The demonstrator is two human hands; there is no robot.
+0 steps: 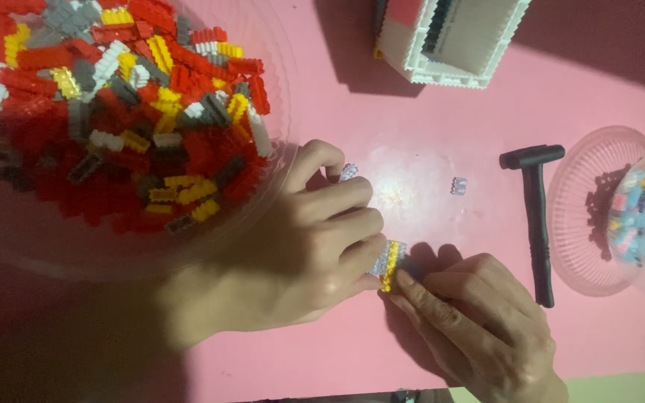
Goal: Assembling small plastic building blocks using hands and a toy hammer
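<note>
Pink tabletop [427,328], and both the left hand [300,254] and right hand [479,321] had fingers clamped on a small yellow-and-grey brick stack [390,261]. Only a few layers were built, with a big bowl [278,186] of loose bricks [113,112] left.

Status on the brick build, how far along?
Done: a white-walled brick box stands at the table's far edge. In hand: left hand and right hand press together a small grey-and-yellow stack. Left: a big bowl of loose bricks remains full; one stray grey brick and the black hammer lie untouched.
</note>
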